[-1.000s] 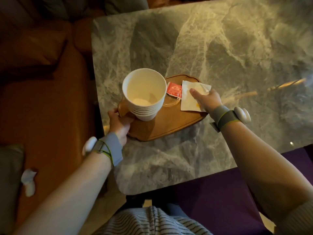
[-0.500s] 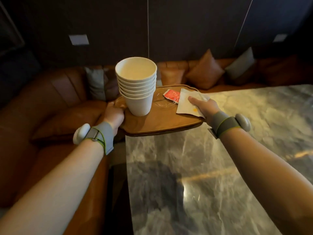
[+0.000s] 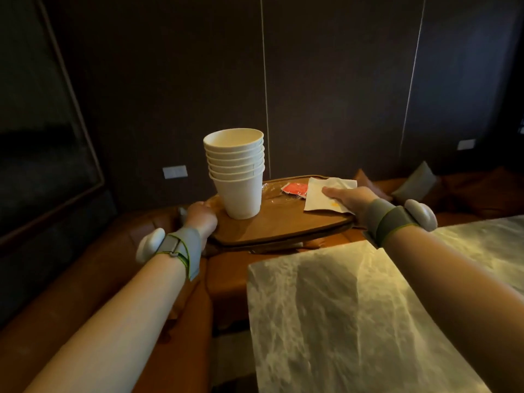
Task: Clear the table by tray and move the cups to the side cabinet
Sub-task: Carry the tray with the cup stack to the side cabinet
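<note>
A brown wooden tray (image 3: pixel 279 226) is held level in the air, beyond the table's far left corner. My left hand (image 3: pixel 202 219) grips its left edge. My right hand (image 3: pixel 350 198) holds its right edge, with the fingers lying on a white napkin (image 3: pixel 320 194). A stack of several white paper cups (image 3: pixel 236 173) stands upright on the tray's left part. A red sachet (image 3: pixel 295 190) lies on clear plastic wrap behind the napkin.
The grey marble table (image 3: pixel 354 321) fills the lower right. A brown leather sofa (image 3: pixel 136 239) runs along the left and behind the tray, with cushions (image 3: pixel 415 181) at the right. Dark wall panels (image 3: pixel 326 80) rise behind.
The tray was lifted off the marble table and now hangs in the air over the sofa corner. My view has tilted up from the tabletop to the wall. Both hands keep their hold.
</note>
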`<action>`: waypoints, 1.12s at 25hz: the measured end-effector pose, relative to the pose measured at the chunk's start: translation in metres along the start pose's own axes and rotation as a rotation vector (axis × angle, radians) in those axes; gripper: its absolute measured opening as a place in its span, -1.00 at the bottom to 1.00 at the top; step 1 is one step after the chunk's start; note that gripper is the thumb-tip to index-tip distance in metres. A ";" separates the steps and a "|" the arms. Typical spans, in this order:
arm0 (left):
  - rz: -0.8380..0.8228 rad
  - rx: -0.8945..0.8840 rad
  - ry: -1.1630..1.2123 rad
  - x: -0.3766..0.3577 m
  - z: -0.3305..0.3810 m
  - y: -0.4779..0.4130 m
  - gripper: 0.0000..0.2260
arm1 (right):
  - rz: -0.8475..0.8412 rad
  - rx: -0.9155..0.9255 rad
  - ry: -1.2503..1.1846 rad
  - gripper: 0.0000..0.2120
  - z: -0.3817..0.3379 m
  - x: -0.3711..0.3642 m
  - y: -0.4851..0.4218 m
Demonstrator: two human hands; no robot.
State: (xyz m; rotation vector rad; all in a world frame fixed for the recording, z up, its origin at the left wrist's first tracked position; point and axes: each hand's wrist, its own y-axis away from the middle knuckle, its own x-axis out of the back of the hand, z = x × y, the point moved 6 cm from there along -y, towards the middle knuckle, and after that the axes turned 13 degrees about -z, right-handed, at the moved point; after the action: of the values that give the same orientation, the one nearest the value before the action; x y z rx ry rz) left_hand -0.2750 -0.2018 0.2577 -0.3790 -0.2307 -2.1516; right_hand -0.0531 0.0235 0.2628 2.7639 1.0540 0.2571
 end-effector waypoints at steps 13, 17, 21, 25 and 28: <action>0.360 0.171 -0.105 0.132 -0.022 0.135 -0.63 | -0.305 0.144 0.124 -0.23 -0.027 -0.127 0.051; 0.602 0.202 -0.118 0.187 -0.033 0.235 -0.66 | -0.494 0.130 0.154 -0.23 -0.024 -0.198 0.109; 0.767 0.256 -0.129 0.249 -0.051 0.338 -0.67 | -0.669 0.175 0.140 -0.25 -0.017 -0.274 0.182; 0.916 0.366 -0.147 0.311 -0.074 0.459 -0.65 | -0.839 0.231 0.142 -0.23 -0.005 -0.348 0.282; 0.997 0.384 -0.183 0.346 -0.087 0.548 -0.66 | -0.942 0.234 0.133 -0.23 0.010 -0.396 0.361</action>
State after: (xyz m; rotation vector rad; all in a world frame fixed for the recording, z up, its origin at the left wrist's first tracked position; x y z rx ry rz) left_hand -0.0271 -0.8046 0.3116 -0.3592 -0.4390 -1.0645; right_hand -0.1106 -0.5090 0.2932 2.0969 2.3640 0.1799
